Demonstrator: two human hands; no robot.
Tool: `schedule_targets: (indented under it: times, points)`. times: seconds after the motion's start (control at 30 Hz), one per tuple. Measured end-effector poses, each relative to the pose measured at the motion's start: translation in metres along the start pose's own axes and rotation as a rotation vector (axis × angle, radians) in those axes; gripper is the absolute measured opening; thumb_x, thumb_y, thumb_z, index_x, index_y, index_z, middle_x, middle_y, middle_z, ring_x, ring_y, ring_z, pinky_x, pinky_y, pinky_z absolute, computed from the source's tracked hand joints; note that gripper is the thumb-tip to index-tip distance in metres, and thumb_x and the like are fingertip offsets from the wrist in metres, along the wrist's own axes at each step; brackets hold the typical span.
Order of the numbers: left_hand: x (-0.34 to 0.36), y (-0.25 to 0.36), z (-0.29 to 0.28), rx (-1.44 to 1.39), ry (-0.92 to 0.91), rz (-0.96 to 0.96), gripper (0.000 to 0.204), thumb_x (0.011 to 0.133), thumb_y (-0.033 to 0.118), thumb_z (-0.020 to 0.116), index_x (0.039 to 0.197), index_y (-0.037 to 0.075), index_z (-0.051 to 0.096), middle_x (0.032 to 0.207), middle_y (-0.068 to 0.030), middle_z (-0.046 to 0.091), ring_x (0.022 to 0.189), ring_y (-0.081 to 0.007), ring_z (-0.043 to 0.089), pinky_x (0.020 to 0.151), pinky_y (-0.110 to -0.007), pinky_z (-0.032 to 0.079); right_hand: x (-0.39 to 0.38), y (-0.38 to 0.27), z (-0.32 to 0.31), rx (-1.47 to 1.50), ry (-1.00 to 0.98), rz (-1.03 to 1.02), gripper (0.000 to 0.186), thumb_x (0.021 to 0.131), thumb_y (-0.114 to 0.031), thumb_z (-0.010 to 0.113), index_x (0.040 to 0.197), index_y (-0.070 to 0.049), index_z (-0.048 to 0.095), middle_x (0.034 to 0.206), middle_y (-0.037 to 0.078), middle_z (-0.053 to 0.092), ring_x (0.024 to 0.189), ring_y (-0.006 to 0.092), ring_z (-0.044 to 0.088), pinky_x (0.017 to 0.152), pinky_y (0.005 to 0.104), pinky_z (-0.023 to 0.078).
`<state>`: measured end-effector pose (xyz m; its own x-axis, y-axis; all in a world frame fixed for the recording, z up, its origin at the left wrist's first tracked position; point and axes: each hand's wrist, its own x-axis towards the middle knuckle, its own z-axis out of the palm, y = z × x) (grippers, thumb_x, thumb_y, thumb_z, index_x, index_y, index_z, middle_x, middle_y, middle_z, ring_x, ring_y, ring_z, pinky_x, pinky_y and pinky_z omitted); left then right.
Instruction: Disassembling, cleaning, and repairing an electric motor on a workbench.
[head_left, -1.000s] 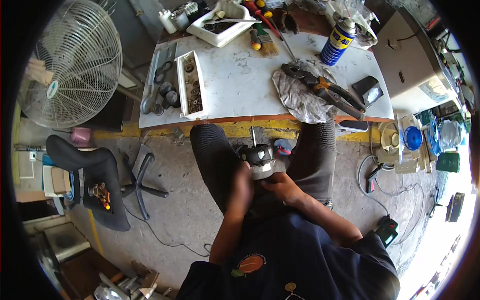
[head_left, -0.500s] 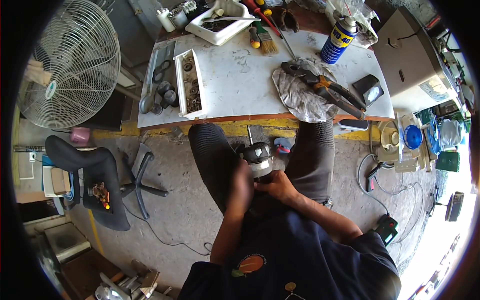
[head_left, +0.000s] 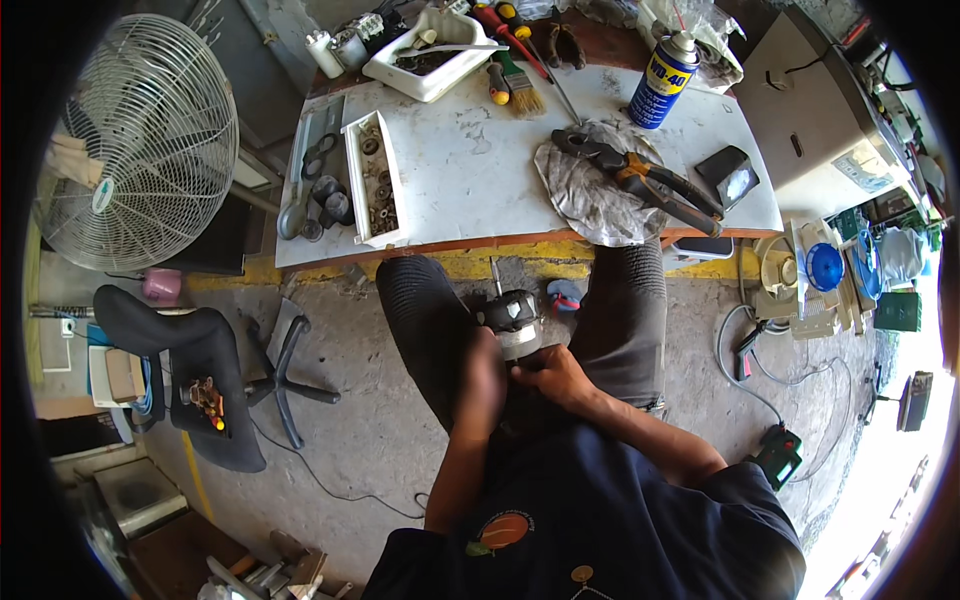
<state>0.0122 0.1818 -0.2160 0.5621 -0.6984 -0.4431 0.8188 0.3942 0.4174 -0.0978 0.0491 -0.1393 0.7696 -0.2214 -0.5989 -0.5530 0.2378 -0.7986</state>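
Observation:
A small electric motor (head_left: pixel 515 318), with a black and silver body and a thin metal shaft pointing toward the table, sits between my thighs. My right hand (head_left: pixel 557 376) is closed at its near end, the thumb pointing left. Along the motor's left side is my left hand (head_left: pixel 482 378), smeared by motion, so its fingers cannot be made out. Both hands partly cover the lower part of the motor, and what lies between them is hidden.
On the table (head_left: pixel 460 190) ahead are pliers (head_left: pixel 640 178) on a dirty rag (head_left: pixel 570 195), a blue spray can (head_left: pixel 662 85), a brush (head_left: pixel 522 92) and a white tray of small parts (head_left: pixel 375 180). A fan (head_left: pixel 140 140) and a chair (head_left: pixel 205 380) stand left; a cable (head_left: pixel 735 365) lies right.
The view has shifted slightly, so the table and its tools appear a little further left. My left hand is blurred in both frames; my right hand stays at the motor.

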Motion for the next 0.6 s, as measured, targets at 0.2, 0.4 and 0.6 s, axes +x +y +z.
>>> schedule_targets:
  times: [0.2,0.4,0.6]
  points:
    - [-0.001,0.003,-0.019,-0.002,-0.093,0.001,0.057,0.106,0.045,0.062,0.146,0.005,0.057,0.135,-0.0161,0.069,0.117,-0.0294,0.069,0.081,-0.035,0.057,-0.026,-0.045,-0.024,-0.483,0.021,-0.330,0.010,0.087,-0.008,0.078,0.090,0.001,0.078,0.073,0.010,0.071,0.057,0.0210,0.061,0.058,0.0326,0.050]
    - [-0.009,0.013,0.001,0.000,-0.198,-0.003,0.075,0.102,0.055,0.065,0.156,0.004,0.049,0.143,-0.0241,0.065,0.124,-0.0377,0.069,0.060,-0.034,0.055,-0.063,-0.218,-0.092,-0.541,0.156,-0.961,0.021,0.087,0.006,0.064,0.101,0.001,0.077,0.078,0.009,0.073,0.060,0.0213,0.062,0.059,0.0330,0.050]
    - [-0.001,0.012,0.005,0.039,-0.197,-0.006,0.077,0.102,0.056,0.065,0.156,0.004,0.048,0.142,-0.0233,0.065,0.124,-0.0381,0.069,0.056,-0.031,0.053,0.068,-0.323,-0.143,-1.031,0.732,-1.165,0.020,0.092,-0.010,0.066,0.102,-0.001,0.080,0.082,0.015,0.078,0.068,0.0293,0.071,0.065,0.0409,0.054]
